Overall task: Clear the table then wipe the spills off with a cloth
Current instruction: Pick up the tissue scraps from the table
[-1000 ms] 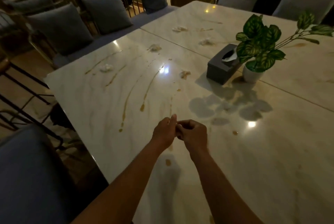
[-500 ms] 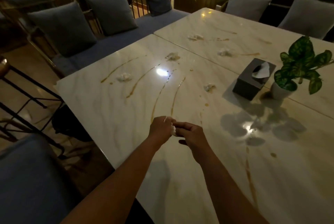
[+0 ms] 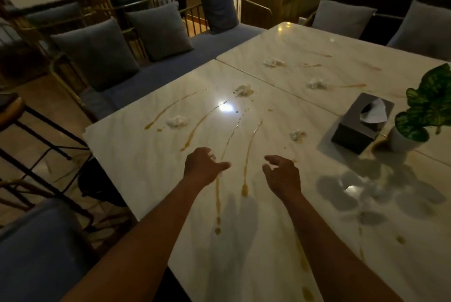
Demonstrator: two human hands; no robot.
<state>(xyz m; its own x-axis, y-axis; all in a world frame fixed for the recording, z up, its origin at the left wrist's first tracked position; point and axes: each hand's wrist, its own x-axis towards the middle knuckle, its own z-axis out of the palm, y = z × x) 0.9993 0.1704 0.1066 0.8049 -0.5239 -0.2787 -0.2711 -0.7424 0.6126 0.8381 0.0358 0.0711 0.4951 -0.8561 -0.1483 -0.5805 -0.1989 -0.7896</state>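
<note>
My left hand (image 3: 203, 167) hovers over the marble table (image 3: 146, 167), its fingers curled round a small crumpled white tissue (image 3: 221, 175) that peeks out under the thumb. My right hand (image 3: 280, 176) is a little to the right, apart from the left, with loosely curled fingers and nothing in it. Several more crumpled tissues lie on the table, one at the left (image 3: 177, 121), one in the middle (image 3: 244, 90) and one near the tissue box (image 3: 296, 134). Long brown spill streaks (image 3: 246, 155) run between my hands and beyond them.
A dark tissue box (image 3: 361, 123) and a potted plant (image 3: 415, 118) stand at the right. A second table (image 3: 366, 40) joins behind, with two tissues and stains on it. A cushioned bench (image 3: 158, 72) runs along the far left edge; a chair (image 3: 31, 248) is near left.
My hands were together, working the small tissue between them. They have now parted: the left keeps the tissue and the right has moved away to the right, empty. The view has shifted left.
</note>
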